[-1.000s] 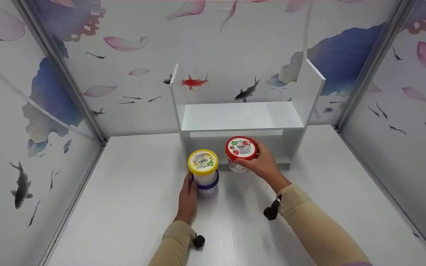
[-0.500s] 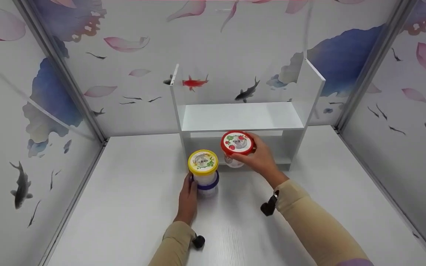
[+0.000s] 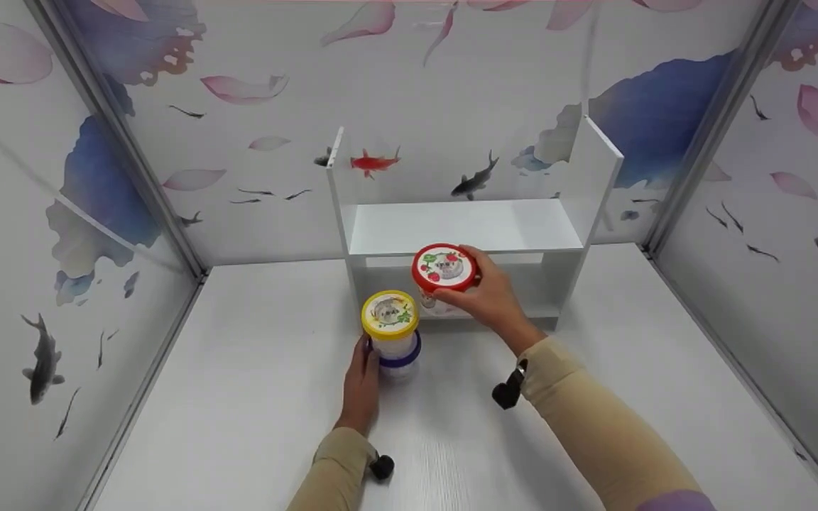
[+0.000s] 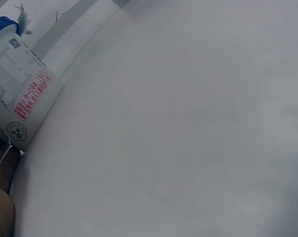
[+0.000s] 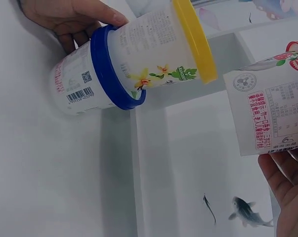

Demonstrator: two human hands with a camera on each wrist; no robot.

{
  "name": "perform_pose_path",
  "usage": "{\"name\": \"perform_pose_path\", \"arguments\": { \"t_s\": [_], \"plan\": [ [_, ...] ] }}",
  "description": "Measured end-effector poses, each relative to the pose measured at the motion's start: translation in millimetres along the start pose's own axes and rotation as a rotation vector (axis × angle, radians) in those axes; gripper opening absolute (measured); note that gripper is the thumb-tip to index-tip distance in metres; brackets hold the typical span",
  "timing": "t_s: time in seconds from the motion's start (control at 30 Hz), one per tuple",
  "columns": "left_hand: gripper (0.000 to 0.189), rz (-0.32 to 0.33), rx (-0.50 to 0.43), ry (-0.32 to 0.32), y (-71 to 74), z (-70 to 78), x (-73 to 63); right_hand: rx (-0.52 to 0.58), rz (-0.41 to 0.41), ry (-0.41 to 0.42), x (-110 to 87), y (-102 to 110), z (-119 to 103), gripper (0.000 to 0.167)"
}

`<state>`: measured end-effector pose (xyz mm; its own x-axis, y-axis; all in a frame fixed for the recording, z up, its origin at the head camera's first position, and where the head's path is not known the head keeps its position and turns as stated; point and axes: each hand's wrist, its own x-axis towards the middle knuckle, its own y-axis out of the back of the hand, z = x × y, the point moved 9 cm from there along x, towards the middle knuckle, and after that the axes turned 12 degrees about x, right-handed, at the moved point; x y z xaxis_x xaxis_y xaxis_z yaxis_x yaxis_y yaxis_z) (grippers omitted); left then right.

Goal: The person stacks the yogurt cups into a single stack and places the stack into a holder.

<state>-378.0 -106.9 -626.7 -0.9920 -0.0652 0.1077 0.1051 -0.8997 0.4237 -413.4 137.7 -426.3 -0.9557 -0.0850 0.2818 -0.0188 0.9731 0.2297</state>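
In the head view, a tub with a yellow lid (image 3: 390, 316) stands on top of a tub with a blue lid (image 3: 400, 356). My left hand (image 3: 361, 383) holds this stack from the left; in the right wrist view its thumb (image 5: 109, 15) lies at the blue lid, fingers curled partly behind. Printed text shows on the side of the lower tub (image 4: 22, 84) in the left wrist view. My right hand (image 3: 491, 294) grips a red-lidded tub (image 3: 444, 267) up in the air, right of the yellow lid and slightly higher. Strawberry pictures decorate that tub.
Just behind the tubs is a white shelf unit (image 3: 466, 226) with two upright side panels and a middle board. It stands on a white table (image 3: 260, 369). Printed walls (image 3: 253, 42) with fish and petals enclose the table at the back and both sides.
My right hand has carried the red-lidded tub left and upward in the head view, closer to the yellow-lidded one. The left hand and the two stacked tubs have stayed in place.
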Motion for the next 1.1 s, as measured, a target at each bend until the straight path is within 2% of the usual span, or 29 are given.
{"name": "perform_pose_path", "arguments": {
  "t_s": [0.3, 0.6, 0.7, 0.77, 0.97, 1.1],
  "plan": [
    [0.079, -0.013, 0.018, 0.034, -1.7, -2.5, -2.8, -0.024, -0.015, 0.051, 1.7, -13.6, -11.8, 0.097],
    [0.079, -0.036, 0.013, 0.089, -3.1, -3.1, 0.9, 0.013, -0.041, 0.068, 1.6, -27.9, -20.2, 0.098],
    [0.077, -0.038, 0.018, 0.09, -2.9, -0.2, 4.2, 0.01, -0.048, 0.077, 3.8, -33.0, -23.1, 0.097],
    [0.077, -0.036, 0.018, 0.069, -2.8, 2.1, 4.7, 0.009, -0.053, 0.083, 4.3, -36.8, -24.7, 0.096],
    [0.074, -0.019, 0.026, 0.065, -1.7, 0.4, -1.3, 0.031, -0.105, 0.078, 2.8, -53.5, -25.5, 0.098],
    [0.074, -0.034, 0.023, 0.073, -4.2, -0.1, -2.9, 0.035, -0.114, 0.063, 1.7, -59.0, -24.6, 0.097]
  ]
}}
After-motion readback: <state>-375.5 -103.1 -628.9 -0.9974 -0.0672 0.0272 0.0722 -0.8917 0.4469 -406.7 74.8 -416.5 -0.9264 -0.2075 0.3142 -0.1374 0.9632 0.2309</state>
